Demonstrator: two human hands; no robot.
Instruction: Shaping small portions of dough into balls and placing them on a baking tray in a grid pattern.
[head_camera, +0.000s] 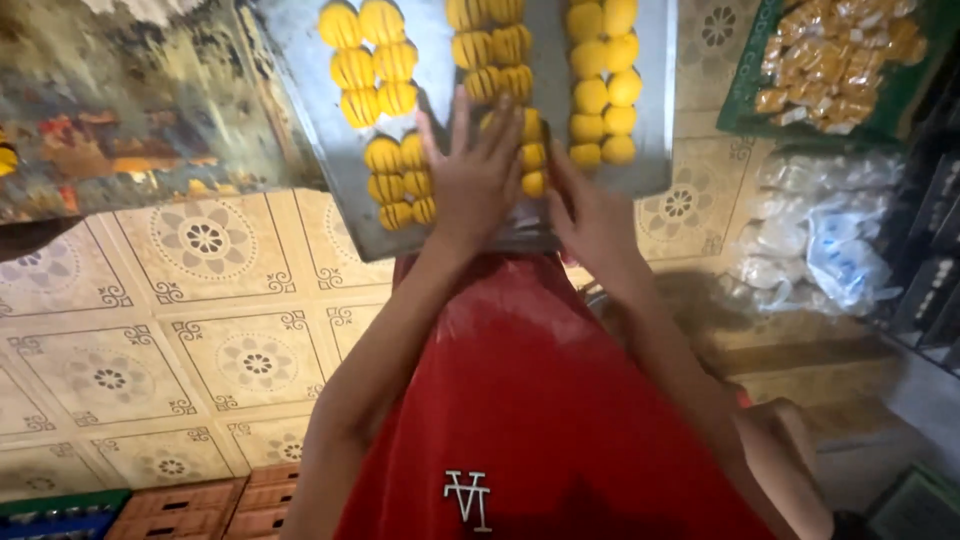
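While a metal tray (300, 60) of ridged yellow pieces (375, 70) lies on the patterned tile floor (200, 300), a person in a red garment (540, 400) leans over it with both hands at its near edge. The tray runs out of view at the top; its near rim sits just in front of the red garment, and its right corner ends on bare tile. Open floor spreads wide to the left of the tray, up to a worn, mottled surface (120, 110) at the upper left. To the right the room is tighter: a green crate (740, 105) of wrapped orange-brown goods (830, 60) stands beside the tray's far corner, and clear plastic bags (815, 235) are heaped below it, with dark shelving (930, 250) at the right edge. Brown and blue crates (180, 505) line the lower left corner.

The left hand (475, 175) lies flat and palm down, fingers spread wide, over the lower middle row of pieces, gripping nothing. The right hand (590, 215) stands edge-on, fingers straight and together, pressed against the side of that same row near the tray's rim, also holding nothing. Both forearms reach straight forward from the body, close together.
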